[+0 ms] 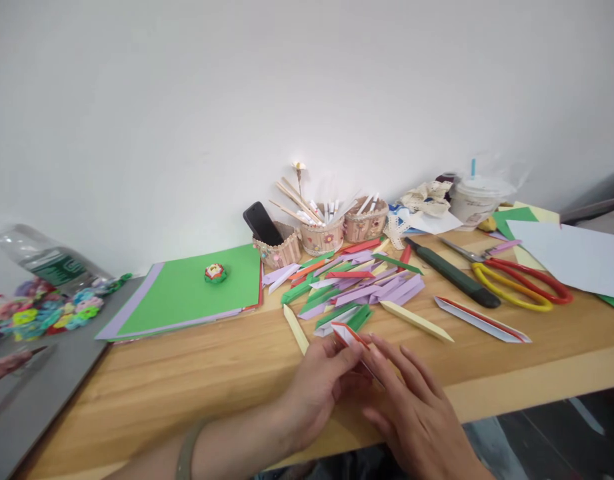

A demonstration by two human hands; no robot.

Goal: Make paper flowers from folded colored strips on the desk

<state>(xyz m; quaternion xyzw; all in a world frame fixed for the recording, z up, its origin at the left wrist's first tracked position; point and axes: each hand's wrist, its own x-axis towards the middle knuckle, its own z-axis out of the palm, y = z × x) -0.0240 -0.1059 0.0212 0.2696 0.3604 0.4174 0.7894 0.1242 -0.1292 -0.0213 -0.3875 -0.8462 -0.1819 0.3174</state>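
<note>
Both my hands meet at the front edge of a wooden table [197, 373]. My left hand [319, 390] pinches a folded red-and-white paper strip [349, 333] with its fingertips. My right hand [411, 407] lies beside it with fingers stretched along the same strip, touching its near end. Just beyond lies a pile of folded paper strips [354, 283] in purple, green, red and cream. A single cream strip [417, 321] and a red-and-white strip [481, 320] lie to the right.
A green paper stack [187, 297] with a small paper flower [215, 272] lies at left. Stick-built pots [321, 237] hold a phone [263, 224] and sticks. A utility knife [454, 273], red-yellow scissors [517, 280], a lidded cup [474, 200] and paper sheets [571, 253] sit at right. Paper flowers [47, 310] and a bottle [47, 260] sit far left.
</note>
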